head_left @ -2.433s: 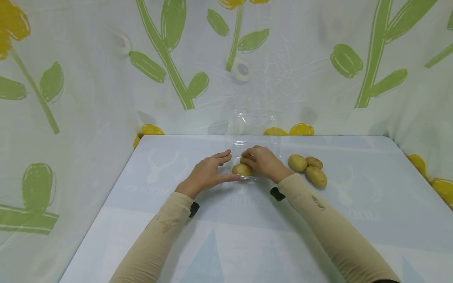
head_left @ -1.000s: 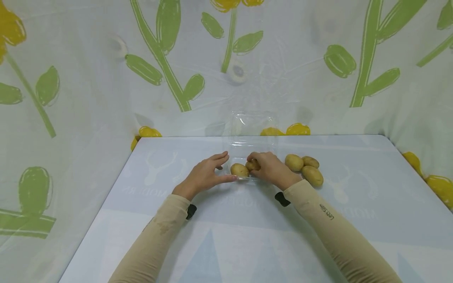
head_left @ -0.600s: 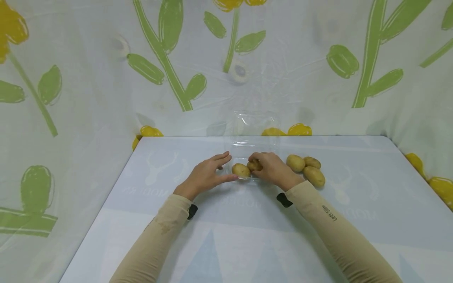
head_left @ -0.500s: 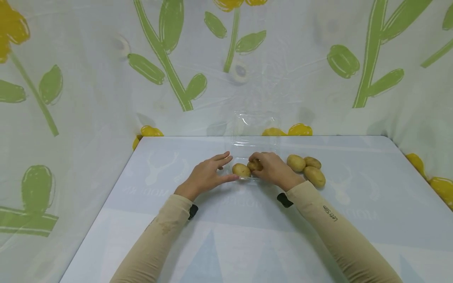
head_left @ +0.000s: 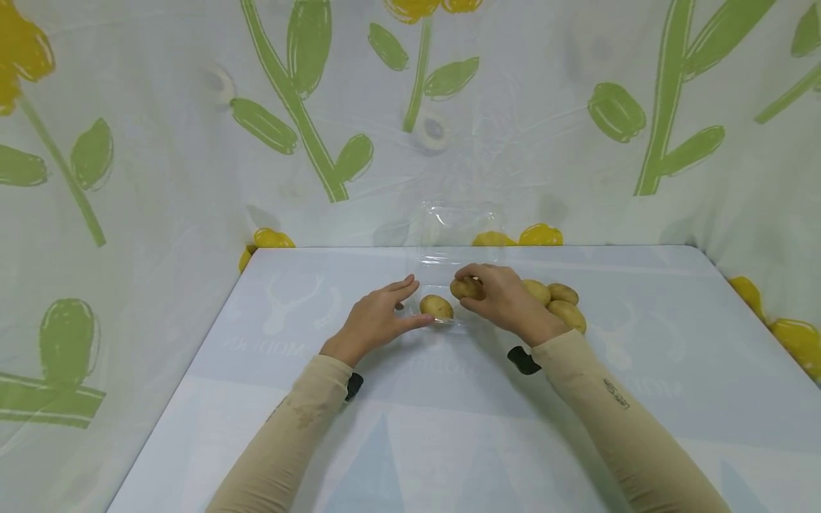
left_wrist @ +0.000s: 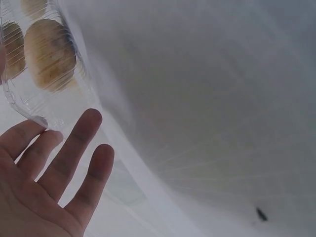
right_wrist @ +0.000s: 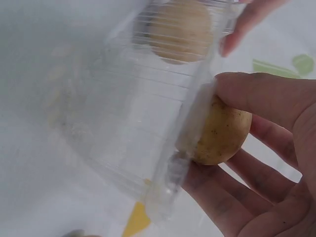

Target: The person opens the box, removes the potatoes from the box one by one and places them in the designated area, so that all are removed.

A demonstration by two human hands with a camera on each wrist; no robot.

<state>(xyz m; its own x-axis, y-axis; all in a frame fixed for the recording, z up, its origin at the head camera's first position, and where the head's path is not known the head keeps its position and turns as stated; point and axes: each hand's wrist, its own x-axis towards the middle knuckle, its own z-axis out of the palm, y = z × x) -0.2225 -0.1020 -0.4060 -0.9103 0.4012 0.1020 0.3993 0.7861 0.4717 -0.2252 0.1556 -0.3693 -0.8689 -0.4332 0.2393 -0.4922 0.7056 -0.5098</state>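
A clear plastic clamshell container [head_left: 458, 224] stands at the back of the table with its lid raised. One yellow potato [head_left: 437, 307] lies at the left in its base. My right hand [head_left: 507, 296] grips another potato [head_left: 466, 288] between thumb and fingers, raised above the right part of the base. In the right wrist view, the container's ribbed wall [right_wrist: 133, 94] partly covers that gripped potato [right_wrist: 224, 133]. My left hand [head_left: 378, 317] is spread at the container's left side, thumb by the front rim. Its fingers [left_wrist: 81, 128] are fairly straight, some touching the container's edge in the left wrist view.
Several more potatoes [head_left: 567, 315] sit in a cluster right of the container, partly behind my right hand. The pale table [head_left: 410, 442] ends at a flowered curtain [head_left: 545, 142] just behind the lid.
The right hand shifted the gripped potato rightward inside the base, then lifted it and moved slightly right. The left hand stayed at the container's left side.
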